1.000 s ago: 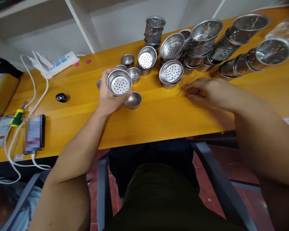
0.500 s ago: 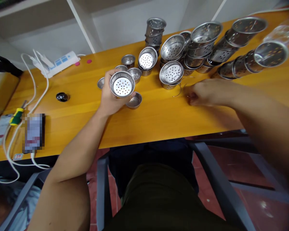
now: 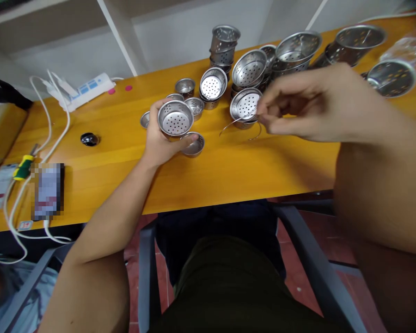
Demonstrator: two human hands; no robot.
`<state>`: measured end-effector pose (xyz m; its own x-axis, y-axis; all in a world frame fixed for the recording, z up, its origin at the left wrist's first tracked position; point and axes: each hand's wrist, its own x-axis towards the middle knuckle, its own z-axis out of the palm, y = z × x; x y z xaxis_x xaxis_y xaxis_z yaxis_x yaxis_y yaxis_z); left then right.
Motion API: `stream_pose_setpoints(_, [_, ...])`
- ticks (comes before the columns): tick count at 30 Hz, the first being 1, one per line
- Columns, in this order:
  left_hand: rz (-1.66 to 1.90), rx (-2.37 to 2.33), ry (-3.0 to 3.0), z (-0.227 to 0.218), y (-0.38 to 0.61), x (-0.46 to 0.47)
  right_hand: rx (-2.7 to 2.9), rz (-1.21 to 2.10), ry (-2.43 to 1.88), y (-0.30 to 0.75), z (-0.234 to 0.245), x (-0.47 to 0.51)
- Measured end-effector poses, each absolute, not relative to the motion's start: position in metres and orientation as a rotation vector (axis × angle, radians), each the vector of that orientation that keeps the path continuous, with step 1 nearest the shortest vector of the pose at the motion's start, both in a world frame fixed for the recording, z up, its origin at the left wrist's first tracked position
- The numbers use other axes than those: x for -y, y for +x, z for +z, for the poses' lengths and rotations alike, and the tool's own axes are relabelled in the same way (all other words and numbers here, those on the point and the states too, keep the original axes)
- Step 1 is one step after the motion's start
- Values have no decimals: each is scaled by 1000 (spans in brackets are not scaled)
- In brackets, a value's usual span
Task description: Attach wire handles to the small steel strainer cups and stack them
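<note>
My left hand [image 3: 158,147] is closed around the side of a perforated metal strainer basket [image 3: 175,123], its open top tilted towards me. A small metal cup [image 3: 195,147] stands on the table just under my left thumb. My right hand [image 3: 312,108] is raised over the table, thumb and fingertips pinching a thin curved wire [image 3: 229,124]. The wire's free end points left and passes in front of a strainer basket [image 3: 244,105] with another wire [image 3: 258,134] lying by its base. Several more small cups [image 3: 185,87] stand behind my left hand.
Tall stacks of perforated baskets [image 3: 225,46] line the back right of the wooden table [image 3: 208,185]. At left are a power strip [image 3: 86,92], a black mouse-like object [image 3: 89,139], a screwdriver [image 3: 23,168], a phone [image 3: 50,189] and white cables. Another person's sleeve [image 3: 31,296] shows at lower left.
My right hand has risen from the tabletop and moved towards the camera, with the wire now plainly visible in its fingers. The basket in my left hand has tipped slightly.
</note>
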<state>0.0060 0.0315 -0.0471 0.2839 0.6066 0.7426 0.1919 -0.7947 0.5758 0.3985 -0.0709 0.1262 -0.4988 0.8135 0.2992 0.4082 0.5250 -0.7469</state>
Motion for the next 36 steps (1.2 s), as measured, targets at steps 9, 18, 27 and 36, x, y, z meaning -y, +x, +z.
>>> stream_pose_setpoints(9, [1590, -709, 2209, -37, 5, -33, 1814, 823, -722, 309, 109, 7])
stream_pose_setpoints(18, [1645, -587, 2361, -20, 16, -19, 1592, 900, -820, 283, 33, -14])
stream_pose_setpoints(27, [1558, -582, 2252, -30, 13, -25, 1709, 972, -898, 260, 10, -5])
stream_pose_setpoints(36, [1445, -587, 2261, -27, 20, -13, 1713, 1023, -831, 268, 22, -8])
